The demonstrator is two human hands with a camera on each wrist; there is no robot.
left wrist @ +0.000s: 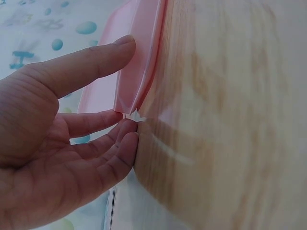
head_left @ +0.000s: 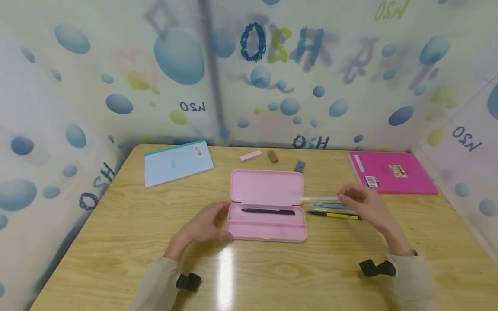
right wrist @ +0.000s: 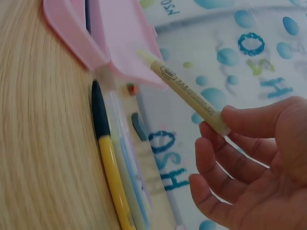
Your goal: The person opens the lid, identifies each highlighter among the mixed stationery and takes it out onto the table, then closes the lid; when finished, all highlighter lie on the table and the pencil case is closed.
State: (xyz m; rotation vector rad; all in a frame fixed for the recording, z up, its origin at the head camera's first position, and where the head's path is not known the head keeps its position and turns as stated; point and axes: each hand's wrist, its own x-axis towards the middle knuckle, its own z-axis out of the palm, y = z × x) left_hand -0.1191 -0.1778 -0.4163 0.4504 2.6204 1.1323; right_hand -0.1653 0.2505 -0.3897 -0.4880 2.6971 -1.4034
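Note:
An open pink pencil case lies on the table with its lid folded back. Inside its long compartment is a black pen. My left hand holds the left end of the case, thumb on the near side and fingertips by the end, as the left wrist view shows. My right hand pinches the end of a pale yellow highlighter between thumb and index finger, its tip pointing towards the case. Below that hand lie a yellow and black pen and several slim pens, partly hidden.
Behind the case are a pink eraser, a red and green eraser and a dark grey eraser. A light blue notebook lies back left, a magenta notebook back right. A patterned curtain stands behind the table.

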